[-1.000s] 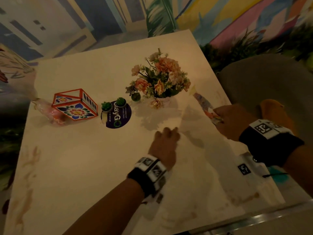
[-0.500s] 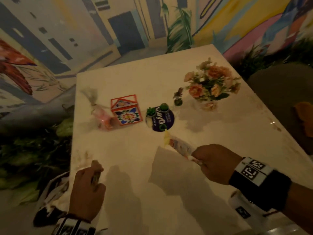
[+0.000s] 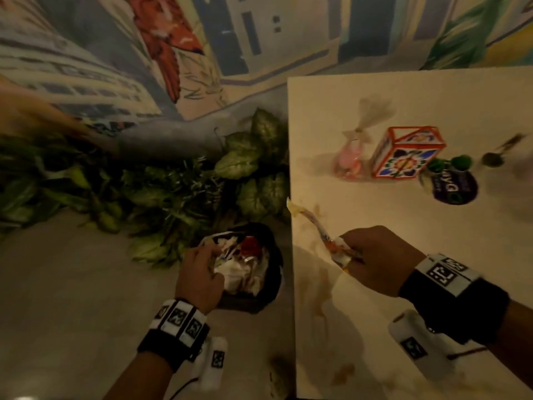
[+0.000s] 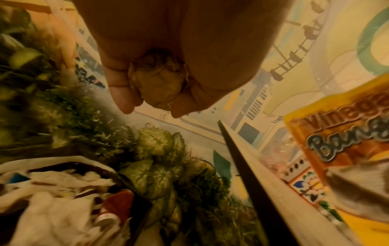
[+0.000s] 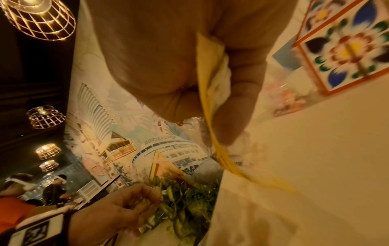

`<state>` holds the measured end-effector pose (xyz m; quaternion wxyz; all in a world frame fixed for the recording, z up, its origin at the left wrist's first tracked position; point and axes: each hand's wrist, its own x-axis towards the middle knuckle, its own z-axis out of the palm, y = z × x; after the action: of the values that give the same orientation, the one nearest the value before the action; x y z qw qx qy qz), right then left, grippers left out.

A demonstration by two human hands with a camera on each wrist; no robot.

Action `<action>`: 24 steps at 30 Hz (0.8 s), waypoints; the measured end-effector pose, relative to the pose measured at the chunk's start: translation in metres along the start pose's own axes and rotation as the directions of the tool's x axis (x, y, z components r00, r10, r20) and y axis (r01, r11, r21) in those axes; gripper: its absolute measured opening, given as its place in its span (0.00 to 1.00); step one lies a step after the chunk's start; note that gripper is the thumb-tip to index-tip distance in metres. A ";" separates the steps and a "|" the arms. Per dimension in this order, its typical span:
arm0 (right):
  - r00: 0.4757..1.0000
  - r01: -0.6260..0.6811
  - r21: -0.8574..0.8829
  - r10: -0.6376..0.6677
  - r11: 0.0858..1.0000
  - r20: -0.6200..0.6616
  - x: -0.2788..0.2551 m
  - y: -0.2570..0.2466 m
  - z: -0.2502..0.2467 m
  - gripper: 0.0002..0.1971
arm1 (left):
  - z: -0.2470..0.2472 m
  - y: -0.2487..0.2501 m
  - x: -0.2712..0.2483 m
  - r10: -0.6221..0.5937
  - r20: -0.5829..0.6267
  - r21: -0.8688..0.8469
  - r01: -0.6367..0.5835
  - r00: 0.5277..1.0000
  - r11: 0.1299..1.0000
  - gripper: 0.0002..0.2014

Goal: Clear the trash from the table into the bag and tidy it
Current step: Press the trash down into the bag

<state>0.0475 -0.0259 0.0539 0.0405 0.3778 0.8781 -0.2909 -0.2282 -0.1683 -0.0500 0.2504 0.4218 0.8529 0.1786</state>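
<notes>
Mural wall and plants behind desk (image 3: 403, 111) | bag (image 3: 268, 287) on floor just off desk's left edge | left hand (image 3: 199, 275) over bag, fingers curled on crumpled wad (image 4: 158, 83) | right hand (image 3: 375, 259) pinching long wrapper (image 3: 317, 226) above the left edge, its long axis angled toward the desk's far-left corner | left hand nearer the bag.

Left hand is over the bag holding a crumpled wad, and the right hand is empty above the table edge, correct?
Not quite. The right hand is not empty: it grips a snack wrapper, as the head view shows. The rest holds: the left hand is over the bag holding a crumpled wad.
</notes>
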 end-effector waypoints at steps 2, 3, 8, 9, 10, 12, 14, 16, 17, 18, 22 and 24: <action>1.000 0.022 0.022 -0.021 1.000 -0.013 0.019 -0.016 0.005 0.19 | -0.001 -0.021 0.008 -0.073 0.026 -0.011 0.073 0.997 0.997 0.21; 0.999 0.027 0.037 -0.026 0.999 -0.021 0.028 -0.022 0.008 0.22 | 0.001 -0.032 0.013 -0.123 0.028 -0.019 0.124 0.992 0.992 0.20; 0.997 0.062 0.117 -0.057 0.991 -0.044 0.064 -0.045 0.018 0.07 | 0.004 -0.081 0.027 -0.347 0.040 -0.033 0.349 0.937 0.937 0.16; 0.997 0.075 0.112 -0.071 0.991 -0.041 0.071 -0.050 0.020 0.05 | 0.005 -0.089 0.031 -0.358 0.046 -0.032 0.360 0.932 0.932 0.17; 0.996 0.082 0.107 -0.079 0.991 -0.029 0.077 -0.055 0.023 0.08 | 0.005 -0.096 0.033 -0.369 0.054 -0.028 0.371 0.928 0.928 0.18; 0.996 0.084 0.118 -0.086 0.989 0.006 0.091 -0.065 0.029 0.19 | 0.006 -0.108 0.039 -0.387 0.066 -0.042 0.390 0.920 0.920 0.19; 0.994 0.066 0.096 -0.074 0.993 0.081 0.103 -0.077 0.036 0.21 | 0.006 -0.117 0.045 -0.404 0.094 -0.063 0.411 0.910 0.910 0.19; 0.987 0.066 0.069 -0.076 0.995 0.145 0.114 -0.089 0.048 0.12 | 0.008 -0.126 0.056 -0.391 0.129 -0.086 0.403 0.911 0.911 0.20; 0.982 0.062 0.055 -0.071 0.997 0.178 0.121 -0.096 0.056 0.06 | 0.009 -0.131 0.064 -0.366 0.152 -0.100 0.383 0.918 0.918 0.21; 0.975 0.054 0.037 -0.061 0.998 0.213 0.129 -0.103 0.064 0.04 | 0.010 -0.135 0.073 -0.345 0.180 -0.105 0.366 0.921 0.924 0.21; 0.931 -0.074 -0.033 0.081 0.997 0.356 0.163 -0.124 0.117 0.16 | 0.018 -0.155 0.111 -0.285 0.247 -0.104 0.318 0.926 0.942 0.21; 0.906 -0.146 -0.042 0.150 0.988 0.395 0.178 -0.130 0.151 0.19 | 0.024 -0.170 0.126 -0.256 0.281 -0.072 0.286 0.925 0.955 0.22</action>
<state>-0.1906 -0.0646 -0.0604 0.2417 0.3762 0.8220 -0.3527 -0.3866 -0.1629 -0.1918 0.4091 0.3052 0.8499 0.1310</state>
